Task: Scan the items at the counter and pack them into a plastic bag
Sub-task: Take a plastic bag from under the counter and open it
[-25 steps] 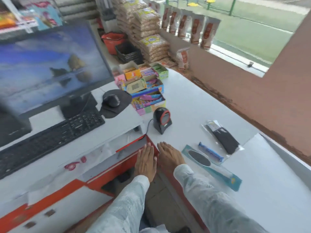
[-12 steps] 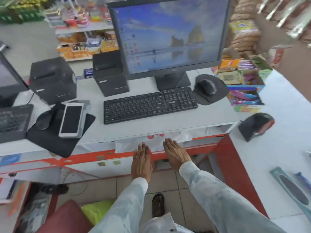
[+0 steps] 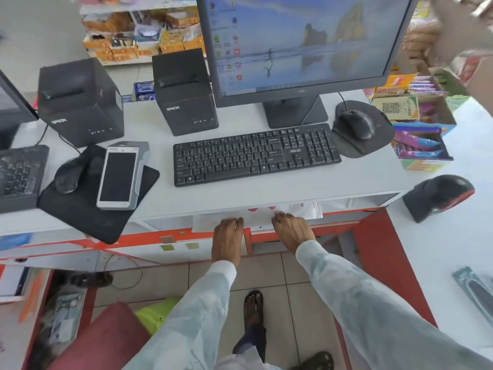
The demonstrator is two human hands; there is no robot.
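Observation:
A stack of white plastic bags with red print lies on the shelf under the white desk. My left hand reaches it, its fingertips curled onto the front edge of the stack; a grip is not visible. My right hand lies flat beside it, fingertips touching the bags. The black and red barcode scanner stands on the side counter at the right. A teal packaged item shows at the right edge, cut off by the frame.
On the desk stand a monitor, keyboard, mouse, two black receipt printers and a payment terminal. Candy boxes sit at the right. A red stool and my sandalled foot are below.
The view swung left from the side counter to the desk. Both hands moved forward to the shelf and now touch the bag stack; the counter items slid almost out of sight.

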